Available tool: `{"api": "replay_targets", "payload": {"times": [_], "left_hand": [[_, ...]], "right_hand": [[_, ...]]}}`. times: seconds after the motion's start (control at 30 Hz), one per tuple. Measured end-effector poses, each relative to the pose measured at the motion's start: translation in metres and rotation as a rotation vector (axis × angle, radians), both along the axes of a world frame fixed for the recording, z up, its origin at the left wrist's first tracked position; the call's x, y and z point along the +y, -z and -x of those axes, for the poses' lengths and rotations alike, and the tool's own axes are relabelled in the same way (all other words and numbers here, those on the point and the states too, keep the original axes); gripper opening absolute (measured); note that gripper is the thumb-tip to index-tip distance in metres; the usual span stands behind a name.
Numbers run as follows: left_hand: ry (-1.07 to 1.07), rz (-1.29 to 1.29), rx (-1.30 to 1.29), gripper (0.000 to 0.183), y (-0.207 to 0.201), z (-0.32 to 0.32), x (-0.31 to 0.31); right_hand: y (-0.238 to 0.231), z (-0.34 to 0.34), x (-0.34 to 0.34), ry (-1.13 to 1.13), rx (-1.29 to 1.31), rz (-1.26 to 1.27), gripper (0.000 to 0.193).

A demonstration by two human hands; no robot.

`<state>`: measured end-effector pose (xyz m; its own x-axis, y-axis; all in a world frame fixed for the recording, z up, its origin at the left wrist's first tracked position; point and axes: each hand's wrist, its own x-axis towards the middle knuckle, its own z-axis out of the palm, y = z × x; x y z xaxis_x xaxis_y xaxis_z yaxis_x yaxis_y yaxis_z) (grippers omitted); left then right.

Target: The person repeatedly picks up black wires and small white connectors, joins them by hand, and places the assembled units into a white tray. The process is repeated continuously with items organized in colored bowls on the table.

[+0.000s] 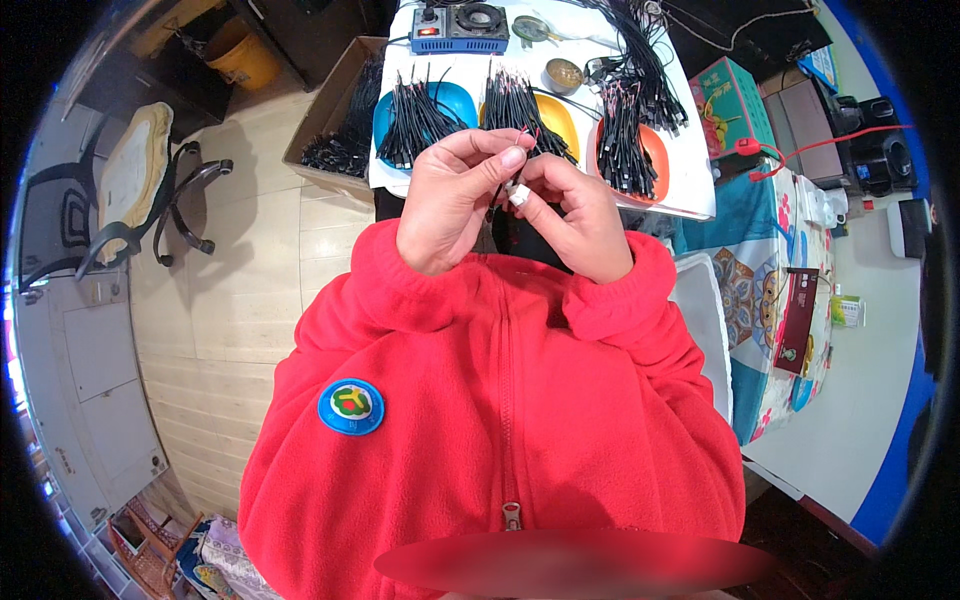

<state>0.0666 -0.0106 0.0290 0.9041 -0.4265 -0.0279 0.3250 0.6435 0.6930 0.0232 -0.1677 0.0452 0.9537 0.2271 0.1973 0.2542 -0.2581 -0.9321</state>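
Observation:
Both hands meet in front of my chest, at the near edge of the white table. My left hand (452,190) pinches a thin black cable (493,206) between thumb and fingertips, with fine red wire ends (535,133) sticking out above. Close against it, my right hand (583,212) is closed on the same cable, fingers curled. A small white piece (519,195) sits at the right thumb's tip; whether it is tape or a part being held, I cannot tell. Beyond the hands, bundles of black cables lie in a blue tray (459,98), a yellow tray (556,112) and an orange tray (655,160).
A blue soldering pot unit (460,44) stands at the table's back, beside a small round tin (562,76). More black cables (640,40) spread at the back right. A cardboard box (318,150) of cables is left of the table. An office chair (135,190) stands farther left.

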Motion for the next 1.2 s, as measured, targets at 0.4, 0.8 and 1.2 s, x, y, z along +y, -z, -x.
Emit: {"api": "replay_targets", "payload": {"times": [0.4,0.8,1.2], "left_hand": [[-0.005,-0.112,0.001,0.012,0.007,-0.003,-0.004],[0.104,-0.149,0.107,0.006,0.039,-0.009,0.006],[0.088,-0.122,0.184,0.007,0.041,-0.004,0.002]], "right_hand": [[0.016,0.012,-0.065,0.158,0.093,-0.279,0.017],[0.020,0.220,-0.549,1.393,-0.261,-1.107,0.021],[0.090,0.075,-0.274,0.721,0.067,-0.853,0.029]]}}
